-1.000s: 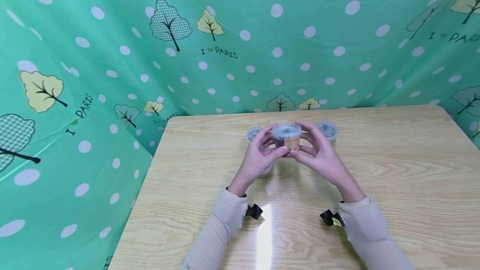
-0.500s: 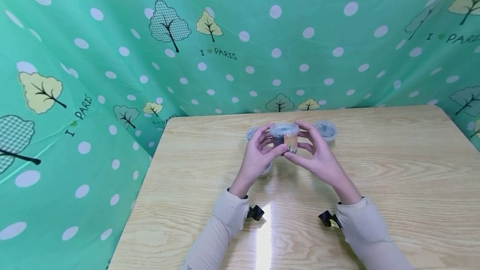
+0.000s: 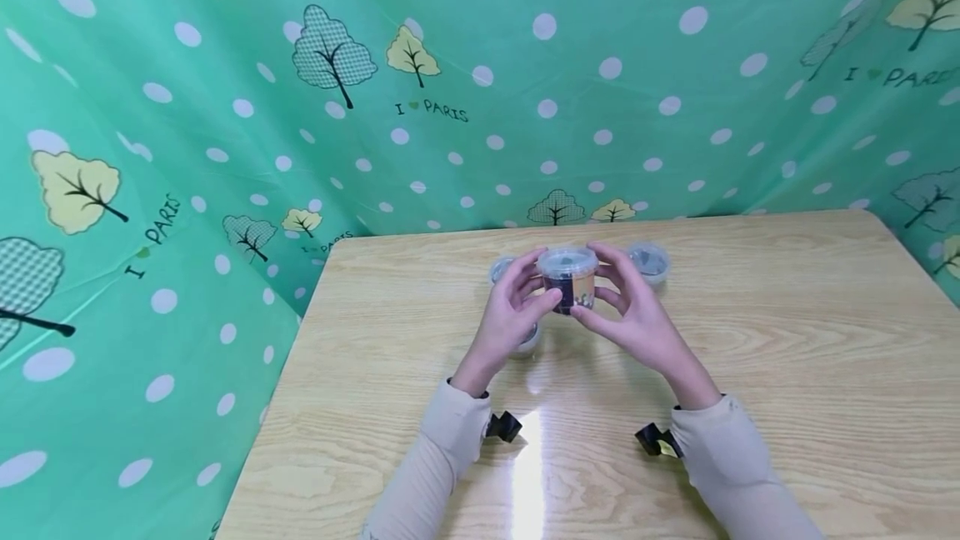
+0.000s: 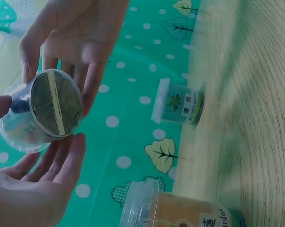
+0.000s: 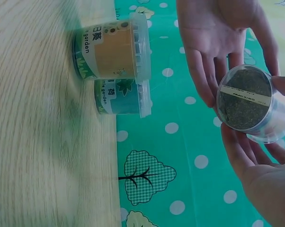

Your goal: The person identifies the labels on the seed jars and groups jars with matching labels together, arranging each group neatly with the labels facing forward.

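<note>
A round clear plastic tub (image 3: 567,282) with a lid and a dark-and-orange label is held up above the table between both hands. My left hand (image 3: 510,311) grips its left side, thumb on the front of the label. On the right side, my right hand (image 3: 637,315) holds it with curled fingers and a thumb low on the front. Seen from below in the left wrist view, the base of the tub (image 4: 56,103) shows dark, soil-like contents and a pale printed strip across it.
Similar lidded tubs stand on the wooden table (image 3: 787,357): one tub (image 3: 649,262) behind my right hand, one (image 3: 501,267) behind my left, and a nearer one (image 3: 527,343) partly hidden by the left hand. A green dotted curtain (image 3: 487,40) hangs behind.
The tub has turned a little between my fingers, so more of the label's dark part shows. My left thumb has shifted slightly left across it.
</note>
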`<state>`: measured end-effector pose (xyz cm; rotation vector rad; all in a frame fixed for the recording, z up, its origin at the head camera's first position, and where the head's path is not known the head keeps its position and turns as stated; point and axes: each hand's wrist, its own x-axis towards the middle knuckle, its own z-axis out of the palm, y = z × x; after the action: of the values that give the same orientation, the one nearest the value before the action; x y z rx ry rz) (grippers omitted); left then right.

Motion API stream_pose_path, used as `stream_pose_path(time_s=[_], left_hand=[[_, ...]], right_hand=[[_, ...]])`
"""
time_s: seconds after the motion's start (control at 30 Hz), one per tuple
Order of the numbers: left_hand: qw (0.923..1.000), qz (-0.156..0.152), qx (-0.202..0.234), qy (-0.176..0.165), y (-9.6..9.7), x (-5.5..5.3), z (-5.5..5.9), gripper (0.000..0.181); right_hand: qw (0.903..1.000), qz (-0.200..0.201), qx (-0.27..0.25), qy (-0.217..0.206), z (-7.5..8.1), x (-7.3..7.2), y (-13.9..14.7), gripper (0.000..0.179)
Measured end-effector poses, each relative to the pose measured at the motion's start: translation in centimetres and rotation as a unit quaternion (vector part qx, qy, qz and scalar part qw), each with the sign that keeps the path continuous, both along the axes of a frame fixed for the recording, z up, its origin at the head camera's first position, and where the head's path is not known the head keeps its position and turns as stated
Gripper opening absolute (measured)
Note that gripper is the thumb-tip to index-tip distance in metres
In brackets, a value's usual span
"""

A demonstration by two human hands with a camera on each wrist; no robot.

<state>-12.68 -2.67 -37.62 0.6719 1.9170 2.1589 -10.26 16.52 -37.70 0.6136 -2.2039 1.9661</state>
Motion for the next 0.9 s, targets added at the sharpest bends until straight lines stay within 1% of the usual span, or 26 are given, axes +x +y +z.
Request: stream_pose_path(time_s=[0.07,0.13,0.2,0.37,0.43,0.53,0.67,0.8,0.9], left_hand=[[0.9999,-0.012,0.011,0.0,-0.1,0.2,0.5,0.058],[0.9998,-0.013,0.014,0.001,-0.1,0.5,1.0,0.057],[0.9999,-0.005,0.012,0.002,0.0,0.6,1.3,0.056],[0.9994,0.034,0.011,0.005,0.2,0.8,1.5,0.055],[0.9987,0.049,0.011,0.007,0.3,0.8,1.5,0.056],[0.9977,0.067,0.006,0.005,0.4,0.9,1.6,0.056],[0.9961,0.088,-0.007,-0.006,0.6,1.0,1.8,0.057],[0.9945,0.104,-0.003,-0.008,0.7,1.2,2.0,0.058],[0.9929,0.119,0.0,-0.002,1.0,1.4,2.1,0.058]], right_hand=[[1.0,0.006,-0.002,0.001,0.0,0.0,0.0,0.078],[1.0,0.009,-0.004,-0.001,0.0,-0.1,0.0,0.078],[0.9999,0.01,-0.003,-0.004,0.0,-0.1,0.1,0.077],[0.9999,-0.002,0.002,-0.012,0.1,0.1,-0.1,0.079],[0.9998,-0.013,0.005,-0.012,0.4,0.2,-0.4,0.081],[0.9993,-0.033,0.017,-0.008,1.4,0.7,-1.0,0.082],[0.9965,-0.069,0.046,0.013,2.7,1.5,-2.0,0.081],[0.9913,-0.101,0.075,0.039,3.0,1.8,-2.7,0.082],[0.988,-0.115,0.089,0.05,3.1,1.9,-2.9,0.082]])
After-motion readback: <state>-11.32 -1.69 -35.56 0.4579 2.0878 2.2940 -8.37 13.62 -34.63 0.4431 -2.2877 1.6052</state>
